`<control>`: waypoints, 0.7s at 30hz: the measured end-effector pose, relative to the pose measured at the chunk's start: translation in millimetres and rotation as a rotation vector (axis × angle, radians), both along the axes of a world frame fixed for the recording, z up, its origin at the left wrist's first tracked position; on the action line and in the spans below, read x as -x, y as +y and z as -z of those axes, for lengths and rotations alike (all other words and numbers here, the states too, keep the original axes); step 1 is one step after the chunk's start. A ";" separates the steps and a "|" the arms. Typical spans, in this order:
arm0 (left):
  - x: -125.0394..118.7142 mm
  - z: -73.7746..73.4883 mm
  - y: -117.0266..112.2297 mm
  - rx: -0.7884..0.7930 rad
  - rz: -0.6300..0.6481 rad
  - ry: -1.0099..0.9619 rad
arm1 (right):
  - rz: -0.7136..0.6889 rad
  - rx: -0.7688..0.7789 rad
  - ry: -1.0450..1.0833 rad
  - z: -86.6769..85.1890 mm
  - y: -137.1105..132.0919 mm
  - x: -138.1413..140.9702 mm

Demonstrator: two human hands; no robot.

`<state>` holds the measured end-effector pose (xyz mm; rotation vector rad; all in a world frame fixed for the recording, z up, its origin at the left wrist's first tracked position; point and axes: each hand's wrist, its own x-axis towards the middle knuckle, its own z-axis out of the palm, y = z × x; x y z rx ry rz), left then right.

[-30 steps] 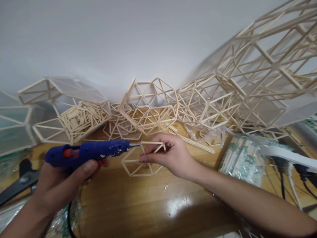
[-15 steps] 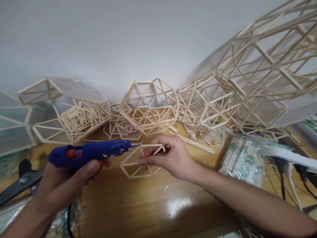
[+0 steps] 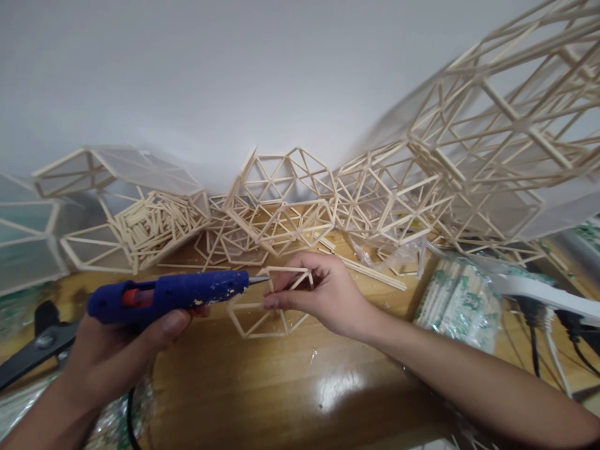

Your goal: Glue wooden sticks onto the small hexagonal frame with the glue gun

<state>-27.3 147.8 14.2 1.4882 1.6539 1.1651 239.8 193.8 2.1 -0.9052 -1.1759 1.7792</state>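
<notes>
At the far left a black metal tool (image 3: 32,350) lies on the glossy brown wooden table (image 3: 262,387). The picture's edge cuts it off, so whether it is scissors or pliers is hard to tell. Beside it the left hand (image 3: 112,353) is clenched around the grip of a blue plastic hot-glue gun (image 3: 169,294) flecked with dried glue. The fingers hide the trigger, and the black cord (image 3: 130,415) under the hand runs out of the bottom edge. Behind, by the white wall, a heap of short loose pale sticks (image 3: 150,222) lies inside an open stick frame. The gun's metal nozzle (image 3: 257,280) points right and meets the upper left corner of a small hexagonal frame of thin pale wooden sticks (image 3: 260,315), tilted in the middle of the view. Whether its lower edge rests on the table cannot be told, and any glue at the tip is too small to see. The right hand (image 3: 328,297) pinches this frame at its upper right between thumb and fingers, covering that side. Behind lean lattice frames of the same sticks (image 3: 290,194). A large lattice structure (image 3: 506,125) at the right is cut off by the top and right edges. Below it lie clear plastic packets of sticks with green print (image 3: 459,300) and a white power strip (image 3: 539,290), its cables partly hidden
</notes>
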 end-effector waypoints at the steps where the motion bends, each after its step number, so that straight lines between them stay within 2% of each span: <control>1: 1.9 1.5 0.9 0.025 0.014 -0.027 | -0.006 0.007 0.001 0.0 0.1 -0.1; 3: 5.4 4.4 2.4 0.060 0.023 -0.071 | -0.009 0.017 -0.015 0.2 0.1 -0.5; 6: 5.3 5.6 2.4 0.046 -0.028 -0.061 | -0.012 0.014 -0.038 0.7 -0.2 -1.2; 10: -4.9 -0.6 0.8 0.021 -0.092 -0.143 | -0.054 0.040 -0.031 2.2 -0.1 -2.0; 16: -19.5 -11.1 2.6 -0.042 -0.072 -0.242 | -0.056 0.107 0.043 4.1 3.0 -1.5; 21: -18.0 -10.4 1.4 -0.050 -0.083 -0.229 | -0.001 0.132 0.056 2.4 4.5 -0.4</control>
